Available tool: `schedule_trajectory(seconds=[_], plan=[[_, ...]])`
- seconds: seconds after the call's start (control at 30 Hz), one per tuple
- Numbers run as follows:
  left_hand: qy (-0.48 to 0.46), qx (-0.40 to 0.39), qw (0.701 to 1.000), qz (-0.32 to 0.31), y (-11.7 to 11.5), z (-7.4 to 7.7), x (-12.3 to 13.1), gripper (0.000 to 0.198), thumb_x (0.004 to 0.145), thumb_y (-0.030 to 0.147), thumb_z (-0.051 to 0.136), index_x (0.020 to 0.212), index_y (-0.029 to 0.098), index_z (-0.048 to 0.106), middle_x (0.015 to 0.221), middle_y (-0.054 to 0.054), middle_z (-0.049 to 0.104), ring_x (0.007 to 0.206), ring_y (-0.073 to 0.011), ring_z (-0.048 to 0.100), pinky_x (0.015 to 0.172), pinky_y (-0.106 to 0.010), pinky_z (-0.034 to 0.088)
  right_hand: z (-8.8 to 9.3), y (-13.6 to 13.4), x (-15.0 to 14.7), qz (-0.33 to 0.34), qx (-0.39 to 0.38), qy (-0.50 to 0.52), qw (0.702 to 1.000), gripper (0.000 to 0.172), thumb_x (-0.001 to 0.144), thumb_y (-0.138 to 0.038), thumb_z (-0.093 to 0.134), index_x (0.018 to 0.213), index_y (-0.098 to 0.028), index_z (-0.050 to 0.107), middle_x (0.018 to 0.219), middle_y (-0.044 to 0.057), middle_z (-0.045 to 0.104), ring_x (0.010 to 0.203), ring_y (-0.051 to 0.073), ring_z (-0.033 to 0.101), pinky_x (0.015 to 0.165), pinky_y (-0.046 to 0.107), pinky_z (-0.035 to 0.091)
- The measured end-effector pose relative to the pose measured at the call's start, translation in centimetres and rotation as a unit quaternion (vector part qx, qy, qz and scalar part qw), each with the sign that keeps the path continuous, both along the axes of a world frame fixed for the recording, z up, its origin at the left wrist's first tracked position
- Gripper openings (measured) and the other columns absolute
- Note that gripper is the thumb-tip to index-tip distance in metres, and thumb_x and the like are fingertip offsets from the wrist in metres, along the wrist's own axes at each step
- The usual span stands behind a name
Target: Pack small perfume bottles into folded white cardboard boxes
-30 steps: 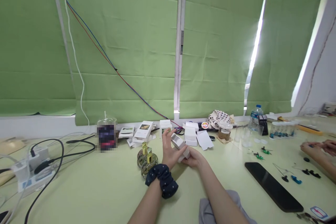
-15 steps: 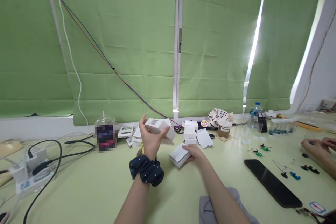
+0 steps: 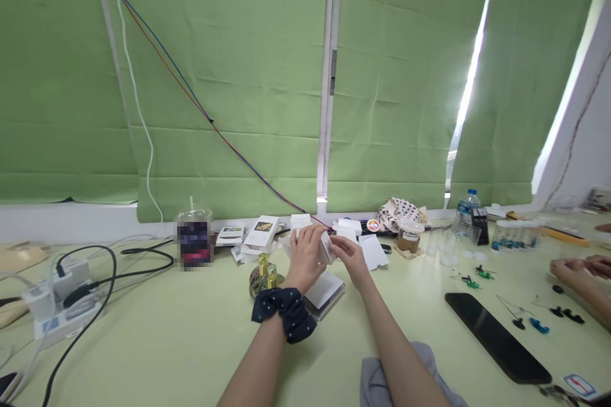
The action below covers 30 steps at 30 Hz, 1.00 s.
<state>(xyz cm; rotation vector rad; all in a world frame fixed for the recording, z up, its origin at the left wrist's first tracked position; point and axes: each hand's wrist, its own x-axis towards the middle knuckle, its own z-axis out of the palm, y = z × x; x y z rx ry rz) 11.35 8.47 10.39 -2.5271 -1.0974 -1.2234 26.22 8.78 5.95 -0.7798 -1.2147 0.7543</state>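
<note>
My left hand (image 3: 305,257) is closed around a small white cardboard box (image 3: 327,248), tilted above the table. My right hand (image 3: 351,257) has its fingertips on the near right end of that box, pinching at its edge; the hand hides part of what it grips. Below them, a second white box (image 3: 325,292) with dark sides lies flat on the table, partly covered by my left wrist. Just left of my left hand stand small glass bottles with gold caps (image 3: 264,275).
More white boxes (image 3: 261,232) and an unfolded carton (image 3: 372,251) lie along the back. A black phone (image 3: 496,337) and earphone parts (image 3: 537,322) lie right, near another person's hands (image 3: 573,270). A power strip (image 3: 62,311) with cables sits left, a blurred cup (image 3: 193,241) behind.
My right hand has let go of the second box, now lying on the table, and moved up to the box in my left hand. My left hand has shifted right, uncovering the gold-capped bottles.
</note>
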Motion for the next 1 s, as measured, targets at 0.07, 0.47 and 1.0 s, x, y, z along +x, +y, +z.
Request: schedule_trajectory(seconds=[0.07,0.47,1.0], plan=[[0.02,0.004,1.0,0.012,0.0,-0.4,0.2,0.069,0.058,0.001,0.055,0.121,0.025,0.044,0.126,-0.006,0.053,0.122,-0.0265,0.043,0.109,-0.051,0.016,0.3,-0.3,-0.2,0.018,0.002,-0.006,1.0,0.036,0.062,-0.04,0.076,0.091,-0.018,0.068,0.091,0.006,0.069,0.08,0.021,0.066,0.073,0.033,0.054],[0.07,-0.01,0.997,0.045,1.1,-1.1,-0.3,0.074,0.056,-0.003,0.052,0.125,0.026,0.044,0.125,-0.007,0.054,0.122,-0.0273,0.043,0.107,-0.054,0.019,0.4,-0.6,-1.2,-0.043,-0.011,-0.128,0.991,0.038,0.062,-0.021,0.065,0.099,-0.018,0.059,0.078,0.0,0.061,0.062,0.013,0.064,0.054,0.023,0.054],[-0.193,0.235,0.952,-0.02,2.7,4.7,-3.7,0.02,0.079,0.006,0.047,0.092,0.021,0.052,0.095,-0.006,0.059,0.095,-0.0214,0.055,0.084,-0.037,0.044,-2.8,1.8,1.0,-0.15,-0.181,0.112,0.966,0.023,0.065,-0.027,0.052,0.085,-0.018,0.05,0.064,-0.001,0.062,0.045,0.013,0.061,0.04,0.021,0.044]])
